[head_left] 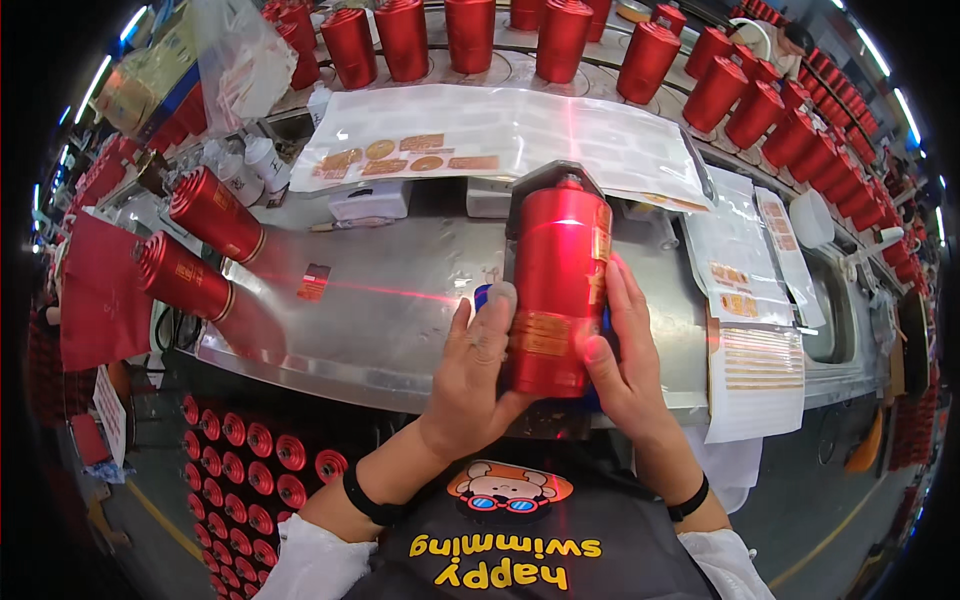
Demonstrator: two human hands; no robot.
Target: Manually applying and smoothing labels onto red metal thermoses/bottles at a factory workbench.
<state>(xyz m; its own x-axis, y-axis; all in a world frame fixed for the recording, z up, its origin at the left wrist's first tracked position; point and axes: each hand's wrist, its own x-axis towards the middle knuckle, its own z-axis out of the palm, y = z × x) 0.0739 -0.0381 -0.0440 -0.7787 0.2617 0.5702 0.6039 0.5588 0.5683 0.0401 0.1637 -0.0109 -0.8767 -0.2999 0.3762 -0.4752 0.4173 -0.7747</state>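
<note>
A shiny red bottle (556,270) with gold labels lies tilted in a dark holder (520,190) at the front of the metal bench, its narrow top pointing away. My left hand (478,350) grips its left side near the wide base, fingers and thumb against it. On the right side my right hand (628,350) presses, thumb on the red surface and fingers up along a gold label. A red laser line crosses the bottle and the bench. Part of a blue thing (482,296) shows behind my left fingers.
Two red bottles (215,212) (182,275) stand at the bench's left. A small red-and-gold label (314,282) lies on the metal. Sticker sheets (480,130) (745,250) cover the back and right. Red bottles line the conveyor (500,70); several fill a crate below left. A sink (828,310) is right.
</note>
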